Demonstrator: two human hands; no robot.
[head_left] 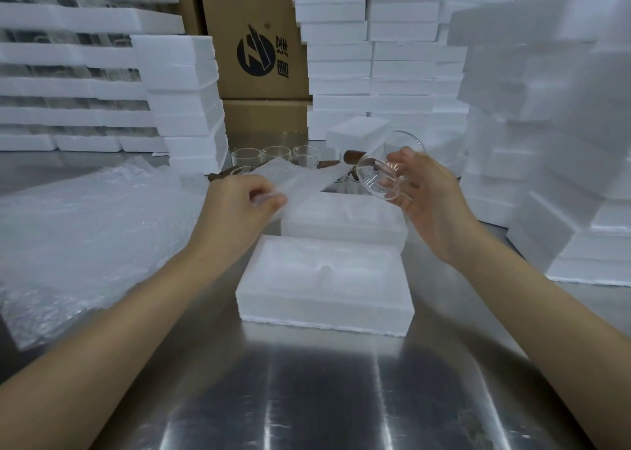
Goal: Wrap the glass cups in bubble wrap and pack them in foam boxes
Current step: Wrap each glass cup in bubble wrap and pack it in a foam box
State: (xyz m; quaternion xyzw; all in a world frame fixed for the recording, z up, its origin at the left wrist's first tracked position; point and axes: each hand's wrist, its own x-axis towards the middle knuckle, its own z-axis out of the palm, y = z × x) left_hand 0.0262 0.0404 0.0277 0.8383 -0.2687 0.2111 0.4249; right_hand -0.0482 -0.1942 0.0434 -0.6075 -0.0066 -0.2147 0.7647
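Glass cup [382, 176] tilted on its side in the right hand [426, 197], fingers curled around it, held above the far foam box [345, 222]. The left hand [239, 203] pinches a bubble wrap sheet [300, 181] between thumb and fingers, the sheet stretching toward the cup. A nearer foam box [324, 285] sits open on the steel desk [307, 398]. More glass cups [276, 154] stand behind, a bubble wrap pile [85, 238] lies left, and foam stacks [546, 108] rise around a cardboard carton [256, 33]
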